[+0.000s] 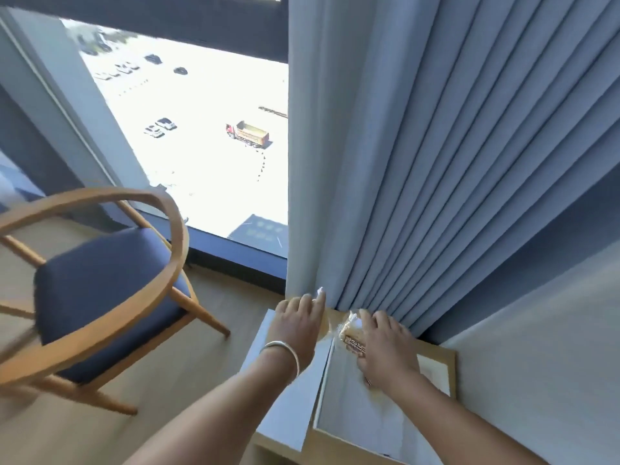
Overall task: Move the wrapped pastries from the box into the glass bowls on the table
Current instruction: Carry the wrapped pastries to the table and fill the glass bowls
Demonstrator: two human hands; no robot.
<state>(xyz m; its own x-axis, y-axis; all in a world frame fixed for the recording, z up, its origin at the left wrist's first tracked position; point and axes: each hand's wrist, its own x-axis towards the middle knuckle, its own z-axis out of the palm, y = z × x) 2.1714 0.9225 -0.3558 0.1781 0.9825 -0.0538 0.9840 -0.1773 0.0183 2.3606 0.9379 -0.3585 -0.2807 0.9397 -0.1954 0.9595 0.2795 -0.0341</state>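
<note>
Head view, looking down at a corner beside a window. One pale blue pleated curtain hangs from the top of the frame to the back edge of a light wooden table, its lower folds just behind both hands. Two white flat panels lie on the table: a left panel under the left forearm, and a right panel edged in white, separated by a narrow seam; whether they are the flaps or lid of the box cannot be told. One wooden armchair with a curved hoop back and a dark blue cushion stands on the wood floor to the left, well apart from the table and motion-blurred. Through the window pane, one orange dump truck and several parked cars are seen far below.

Left hand: open, palm down, fingers extended toward the curtain hem, holding nothing; one silver bangle circles the wrist.

Right hand: palm down, fingers curled over one wrapped pastry in clear crinkled film with a dark printed label. The pastry lies at the far end of the right panel, just beside the curtain, partly covered by the hand. Only this one pastry is visible.
</note>
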